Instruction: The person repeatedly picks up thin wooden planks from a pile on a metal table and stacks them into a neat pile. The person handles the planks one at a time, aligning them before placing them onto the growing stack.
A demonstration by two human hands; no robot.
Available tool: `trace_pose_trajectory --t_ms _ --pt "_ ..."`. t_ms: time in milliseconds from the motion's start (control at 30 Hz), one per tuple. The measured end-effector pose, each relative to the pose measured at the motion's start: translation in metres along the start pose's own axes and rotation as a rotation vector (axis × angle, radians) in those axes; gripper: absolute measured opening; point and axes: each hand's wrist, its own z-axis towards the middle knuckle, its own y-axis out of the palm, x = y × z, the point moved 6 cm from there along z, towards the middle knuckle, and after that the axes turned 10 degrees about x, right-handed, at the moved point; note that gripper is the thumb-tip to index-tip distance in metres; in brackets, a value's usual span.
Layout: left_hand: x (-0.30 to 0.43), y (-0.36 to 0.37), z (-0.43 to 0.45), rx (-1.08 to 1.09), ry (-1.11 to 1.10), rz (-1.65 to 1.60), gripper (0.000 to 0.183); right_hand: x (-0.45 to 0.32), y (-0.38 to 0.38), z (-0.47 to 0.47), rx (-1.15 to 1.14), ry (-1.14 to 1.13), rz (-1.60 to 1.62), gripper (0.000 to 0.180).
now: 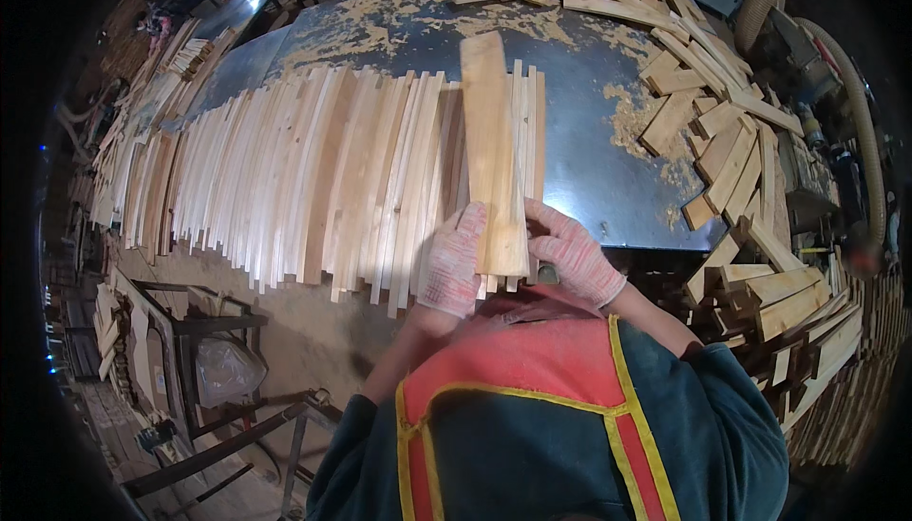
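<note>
My left hand (452, 262), in a pinkish white knit glove, grips the left edge of a flat wooden board (491, 150) near its lower end. On the board's right edge is my right hand (574, 249), gloved alike, with thumb and fingers bent at the wood; some fingertips are hidden behind it. The board lies lengthwise away from me, over a long row of narrow wooden strips (285, 172) set side by side on the metal table. A darker brown strip (452, 143) shows just left of the board, and a few pale strips (531, 136) show to its right.
Sawdust (406, 22) is scattered on the metal table (584, 186). Loose wooden offcuts (734, 158) are heaped along the right and far sides. Ribbed hoses (766, 1) stand at the far right. A black metal frame (214, 325) with a plastic bag (228, 371) is at lower left.
</note>
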Motion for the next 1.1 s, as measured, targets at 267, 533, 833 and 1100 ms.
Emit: trace_pose_trajectory --t_ms 267,533,833,1100 --pt "-0.002 -0.001 0.002 -0.043 0.085 0.011 0.028 0.014 0.006 -0.015 -0.103 0.237 0.271 0.073" --pt "0.002 0.029 -0.011 -0.127 0.090 0.193 0.038 0.048 -0.012 -0.030 0.043 0.264 0.315 0.054" --pt "-0.002 0.072 -0.047 -0.205 0.204 0.691 0.058 0.097 -0.058 -0.063 0.229 0.316 0.442 0.047" --pt "-0.039 0.076 -0.043 -0.321 0.232 0.649 0.046 0.046 -0.176 -0.138 0.751 -0.024 0.411 0.053"
